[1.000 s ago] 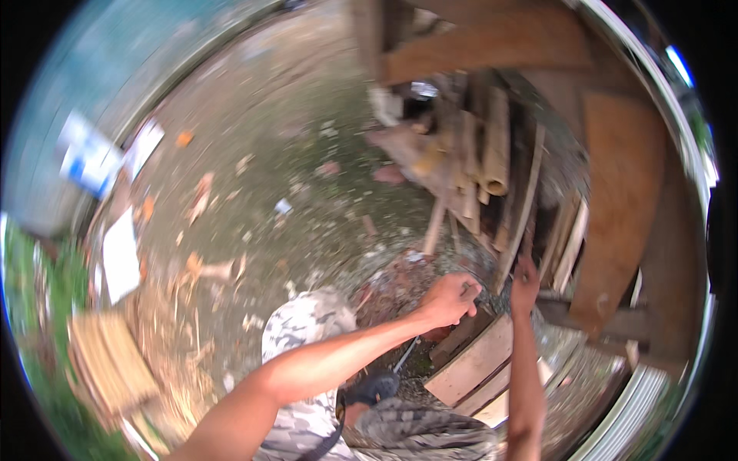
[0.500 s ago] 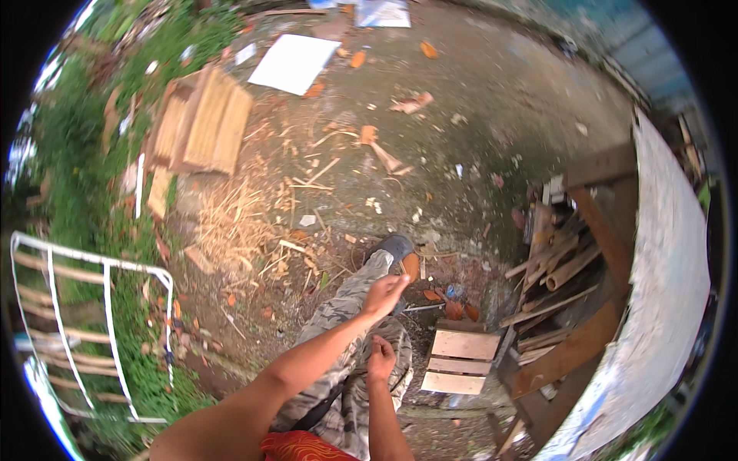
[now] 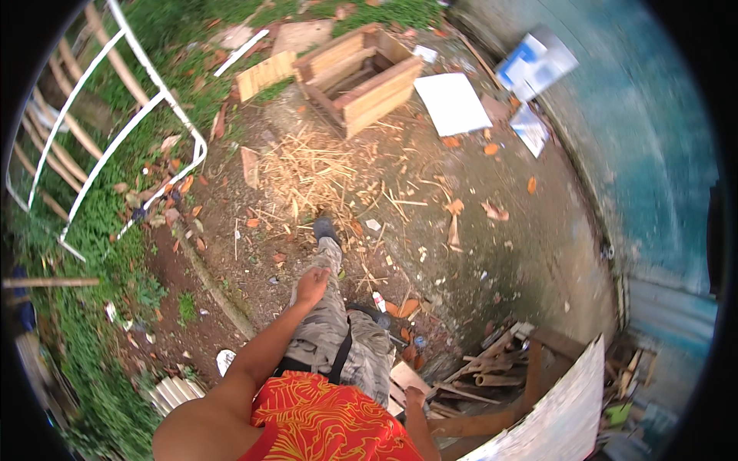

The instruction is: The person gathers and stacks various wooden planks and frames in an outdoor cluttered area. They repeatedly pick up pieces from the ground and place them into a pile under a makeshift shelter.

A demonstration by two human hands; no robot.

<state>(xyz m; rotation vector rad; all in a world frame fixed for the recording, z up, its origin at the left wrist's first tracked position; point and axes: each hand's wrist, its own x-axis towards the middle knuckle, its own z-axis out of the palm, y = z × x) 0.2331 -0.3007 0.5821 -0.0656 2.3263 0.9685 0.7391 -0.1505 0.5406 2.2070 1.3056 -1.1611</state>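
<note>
My left hand swings out in front of my thigh, fingers loosely curled and holding nothing. It hangs over my camouflage trousers, above bare dirt. My right hand sits low by my right hip, close to a pale wooden plank. Its fingers are hidden from this angle, and nothing shows in it. My left foot is stepped forward toward a patch of straw and wood shavings.
An open wooden crate and a white sheet lie ahead. A white metal frame rests on the grass at left. Scrap wood and pipes and a white board are at lower right, against a blue wall.
I have turned away from the scrap wood pile and walked on. Both hands have left the pile and dropped to my sides, and the crate and white sheet are now ahead.
</note>
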